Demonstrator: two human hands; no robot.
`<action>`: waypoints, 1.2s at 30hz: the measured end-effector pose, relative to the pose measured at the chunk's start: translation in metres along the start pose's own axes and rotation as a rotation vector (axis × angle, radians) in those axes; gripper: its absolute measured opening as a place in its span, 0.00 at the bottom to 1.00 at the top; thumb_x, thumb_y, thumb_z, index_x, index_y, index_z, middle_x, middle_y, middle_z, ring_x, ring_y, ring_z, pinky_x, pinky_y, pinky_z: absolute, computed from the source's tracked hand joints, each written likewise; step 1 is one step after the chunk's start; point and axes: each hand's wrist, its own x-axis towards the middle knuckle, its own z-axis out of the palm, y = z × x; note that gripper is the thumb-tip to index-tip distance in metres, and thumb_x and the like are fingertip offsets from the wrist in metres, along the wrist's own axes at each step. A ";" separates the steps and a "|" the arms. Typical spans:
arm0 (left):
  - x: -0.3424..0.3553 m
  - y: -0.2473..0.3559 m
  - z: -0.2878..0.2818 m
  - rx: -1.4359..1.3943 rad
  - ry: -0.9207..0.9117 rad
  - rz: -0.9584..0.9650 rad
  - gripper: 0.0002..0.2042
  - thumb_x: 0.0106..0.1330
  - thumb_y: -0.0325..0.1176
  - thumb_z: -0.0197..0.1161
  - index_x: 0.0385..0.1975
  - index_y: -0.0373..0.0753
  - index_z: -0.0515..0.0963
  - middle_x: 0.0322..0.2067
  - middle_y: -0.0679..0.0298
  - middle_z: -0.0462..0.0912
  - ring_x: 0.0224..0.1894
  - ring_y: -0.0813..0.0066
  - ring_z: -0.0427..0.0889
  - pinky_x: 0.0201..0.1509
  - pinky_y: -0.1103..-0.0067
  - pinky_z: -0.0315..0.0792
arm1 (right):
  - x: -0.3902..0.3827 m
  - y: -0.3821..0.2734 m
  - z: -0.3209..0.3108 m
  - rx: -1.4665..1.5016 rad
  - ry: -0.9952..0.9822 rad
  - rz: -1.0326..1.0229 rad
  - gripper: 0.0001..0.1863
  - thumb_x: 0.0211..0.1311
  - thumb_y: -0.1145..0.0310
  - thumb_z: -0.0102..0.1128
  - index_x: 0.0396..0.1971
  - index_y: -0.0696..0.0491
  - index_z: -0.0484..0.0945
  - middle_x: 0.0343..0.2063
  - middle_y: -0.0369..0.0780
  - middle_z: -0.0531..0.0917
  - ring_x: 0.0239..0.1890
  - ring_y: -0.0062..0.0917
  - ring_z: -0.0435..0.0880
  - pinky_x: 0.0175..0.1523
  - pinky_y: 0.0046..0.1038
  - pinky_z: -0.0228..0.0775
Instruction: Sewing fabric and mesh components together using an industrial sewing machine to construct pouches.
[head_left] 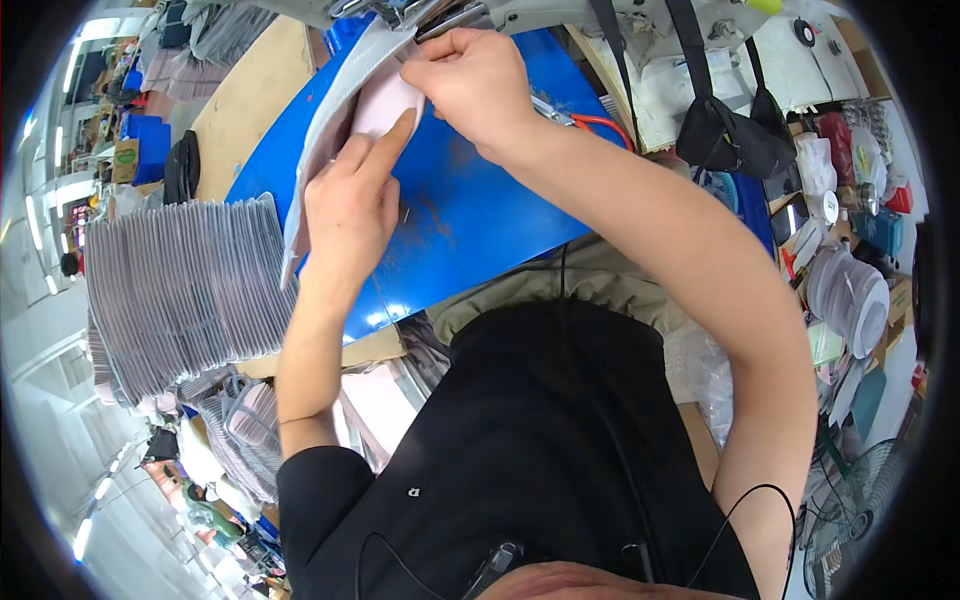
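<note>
A soft grey fabric panel with a pink inner face [388, 103] stands curved on the blue work surface [465, 205], under the head of a sewing machine [440, 18]. At its far edge my right hand [478, 88] is closed, pinching the fabric between thumb and fingers. My left hand [348, 208] is closed on the nearer part of the panel, its index finger laid along the pink face. The fingertips of the two hands are a short way apart. The stitching spot is hidden among the machine parts.
A tall stack of grey-and-pink panels [190, 290] stands at the left. Red-handled scissors [605, 126] lie right of my right hand. A black strapped pouch [728, 135] hangs farther right, above a fan [850, 510]. A tan board [255, 100] adjoins the blue surface.
</note>
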 end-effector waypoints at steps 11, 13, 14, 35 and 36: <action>0.037 0.042 -0.015 -0.312 -0.045 0.000 0.09 0.58 0.25 0.67 0.39 0.36 0.80 0.36 0.53 0.84 0.33 0.50 0.84 0.36 0.64 0.79 | 0.001 -0.011 -0.022 -0.012 -0.263 0.167 0.16 0.57 0.74 0.67 0.46 0.62 0.84 0.34 0.39 0.88 0.33 0.21 0.85 0.38 0.25 0.79; 0.029 0.042 -0.028 -0.344 0.008 0.041 0.11 0.59 0.27 0.70 0.41 0.36 0.81 0.37 0.56 0.85 0.33 0.53 0.85 0.37 0.65 0.79 | 0.000 -0.010 -0.024 0.068 -0.287 0.196 0.16 0.59 0.74 0.66 0.47 0.62 0.84 0.33 0.38 0.87 0.31 0.20 0.84 0.36 0.24 0.78; 0.025 0.037 -0.035 -0.377 0.062 0.081 0.13 0.59 0.29 0.72 0.43 0.37 0.82 0.38 0.58 0.85 0.34 0.56 0.85 0.38 0.65 0.78 | -0.005 -0.014 -0.027 0.117 -0.308 0.216 0.16 0.60 0.75 0.66 0.48 0.62 0.84 0.33 0.37 0.87 0.29 0.18 0.83 0.35 0.23 0.77; 0.091 -0.047 -0.110 0.672 -0.442 0.558 0.33 0.60 0.24 0.67 0.69 0.54 0.76 0.42 0.58 0.82 0.32 0.66 0.87 0.36 0.76 0.82 | -0.015 -0.030 -0.017 0.294 -0.253 0.338 0.15 0.66 0.75 0.67 0.52 0.58 0.85 0.29 0.32 0.82 0.27 0.13 0.76 0.28 0.18 0.68; 0.094 -0.038 -0.112 0.705 -0.456 0.527 0.32 0.59 0.25 0.67 0.67 0.53 0.78 0.42 0.59 0.82 0.31 0.66 0.87 0.36 0.76 0.82 | -0.013 -0.027 -0.016 0.322 -0.235 0.340 0.14 0.66 0.74 0.67 0.51 0.58 0.85 0.29 0.32 0.82 0.27 0.13 0.76 0.28 0.18 0.69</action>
